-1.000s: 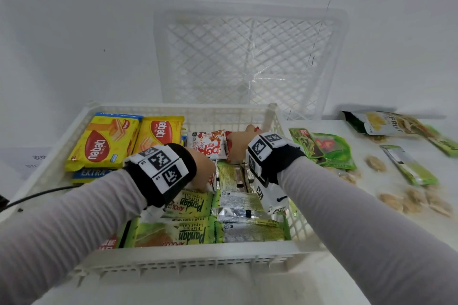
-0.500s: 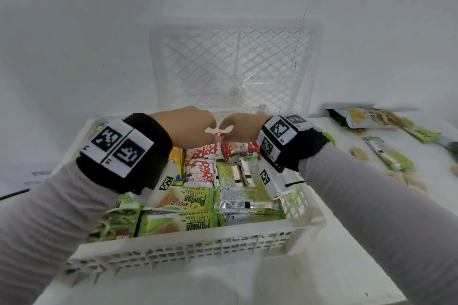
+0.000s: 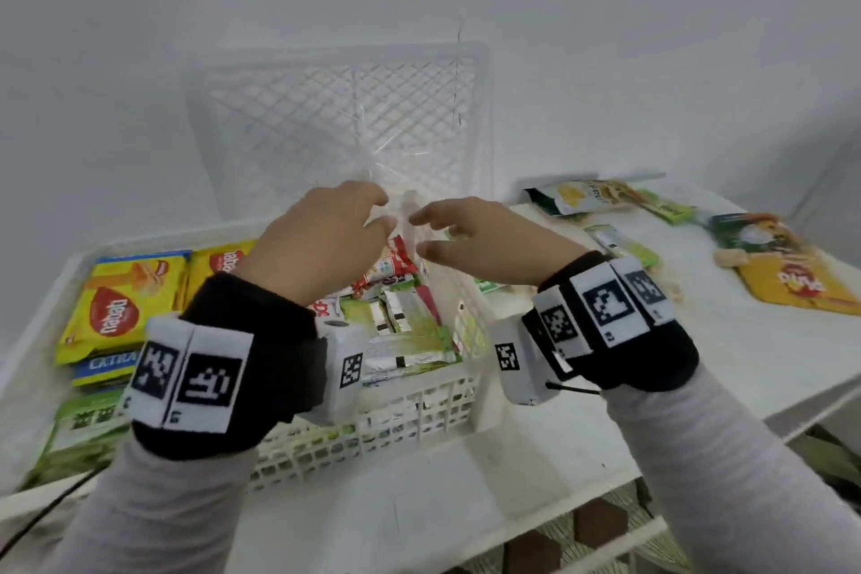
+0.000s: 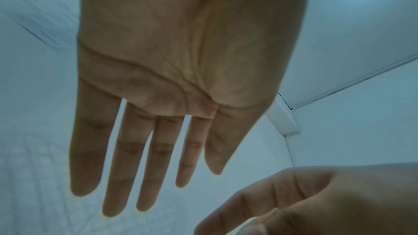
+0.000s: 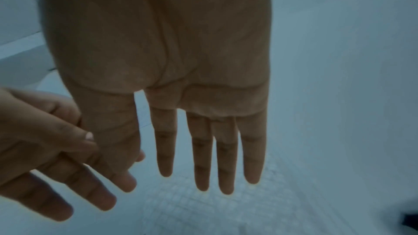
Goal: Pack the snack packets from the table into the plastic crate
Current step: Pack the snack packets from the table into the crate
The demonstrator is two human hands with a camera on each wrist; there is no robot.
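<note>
We see both wrists nearest us, w/ black cuffs and printed markers. Just past them sits the plastic crate (image 3: 372, 415) on the white table (image 3: 559, 443). It holds snack packets already: green ones (image 3: 410, 343) at the near right, yellow wafer packs (image 3: 126, 289) at the left, red-and-white ones (image 3: 389, 266) toward the far side.

Above the crate's far right part hover the left hand (image 3: 321, 242) and the right hand (image 3: 484, 242), close together, fingertips nearly meeting. Wrist views show both w/ fingers straight and spread, palms bare, nothing gripped. Left fingers (image 4: 117, 167) hang apart; right fingers (image 5: 203, 158) likewise. Each wrist view also catches the other hand at its edge.

Beyond the hands a second white crate (image 3: 340, 126) stands on edge vs. the wall, lattice base facing us.

To the right, on the table outside the crate, more packets lie loose: a yellow chip bag (image 3: 796, 280), a fruit pouch (image 3: 587, 196), small green bars (image 3: 619, 242). Pale crumbs or pieces (image 3: 729, 256) are scattered near them; we can't tell what they are.
</note>
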